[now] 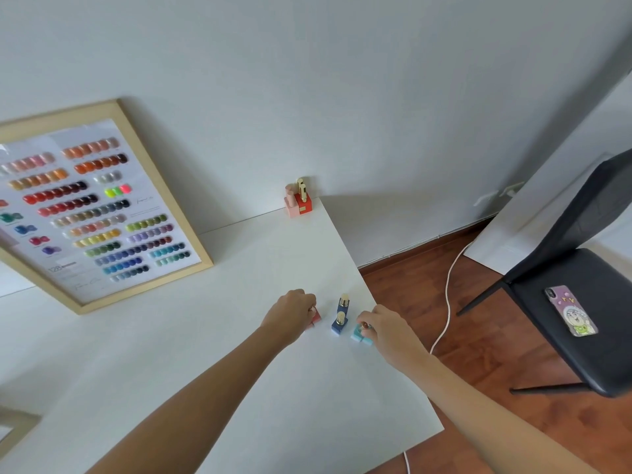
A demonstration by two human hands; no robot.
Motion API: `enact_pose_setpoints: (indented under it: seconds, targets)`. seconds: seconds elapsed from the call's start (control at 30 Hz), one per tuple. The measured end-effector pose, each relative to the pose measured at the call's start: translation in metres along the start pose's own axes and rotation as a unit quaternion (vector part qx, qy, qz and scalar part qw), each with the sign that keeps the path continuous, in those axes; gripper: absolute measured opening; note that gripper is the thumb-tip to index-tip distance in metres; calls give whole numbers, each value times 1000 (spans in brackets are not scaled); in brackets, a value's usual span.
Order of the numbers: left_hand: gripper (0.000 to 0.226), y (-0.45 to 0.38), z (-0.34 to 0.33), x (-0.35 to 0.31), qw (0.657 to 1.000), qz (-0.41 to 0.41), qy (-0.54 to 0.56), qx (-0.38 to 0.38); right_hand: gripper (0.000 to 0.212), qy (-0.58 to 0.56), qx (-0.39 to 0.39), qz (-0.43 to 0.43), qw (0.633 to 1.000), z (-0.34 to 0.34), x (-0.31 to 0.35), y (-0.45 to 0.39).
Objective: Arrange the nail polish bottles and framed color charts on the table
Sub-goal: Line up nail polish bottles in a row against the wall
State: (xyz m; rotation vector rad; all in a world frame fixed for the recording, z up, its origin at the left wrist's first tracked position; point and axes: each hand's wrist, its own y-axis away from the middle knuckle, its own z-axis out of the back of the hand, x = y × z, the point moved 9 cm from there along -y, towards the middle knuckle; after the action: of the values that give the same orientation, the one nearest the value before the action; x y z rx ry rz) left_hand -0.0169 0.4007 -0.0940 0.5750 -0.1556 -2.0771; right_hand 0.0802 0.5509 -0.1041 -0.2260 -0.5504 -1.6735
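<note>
Flanking blue bottles (340, 323), hands (293, 314) apart.

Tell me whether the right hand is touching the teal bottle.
Touching. The head view shows the right hand with its fingers closed over the cap of the teal bottle.

A large wooden-framed color chart (92, 206) stands at the table's far left edge, leaning back on the wall, its rows of swatches facing out. At the far right corner, red and pink bottles (298, 200) cluster upright, touching. Near the right edge stand two dark blue bottles (340, 319) with gold caps, between a pinkish-red bottle (315, 318) and a turquoise bottle (359, 333), each partly covered by a hand.
</note>
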Motion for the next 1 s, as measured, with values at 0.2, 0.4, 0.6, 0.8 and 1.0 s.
enact_pose_setpoints:
  seconds: [0.2, 0.4, 0.6, 0.8, 1.0]
  targets:
    - [24, -1, 7, 11, 999, 21, 26, -5, 16, -8, -1, -6, 1000, 11, -13, -7]
    - [21, -11, 31, 33, 995, 50, 85, -20, 17, -17, -30, -15, 999, 48, -23, -32]
    - [24, -32, 63, 65, 980, 95, 161, -65, 15, -30, -68, 16, 997, 90, 4, -82]
    - [41, -57, 98, 96, 959, 158, 203, -120, 16, -40, -72, 45, 996, 98, 48, -150]
    - [41, -94, 113, 121, 942, 199, 236, -130, 19, -78, -54, 53, 994, 84, 90, -213]
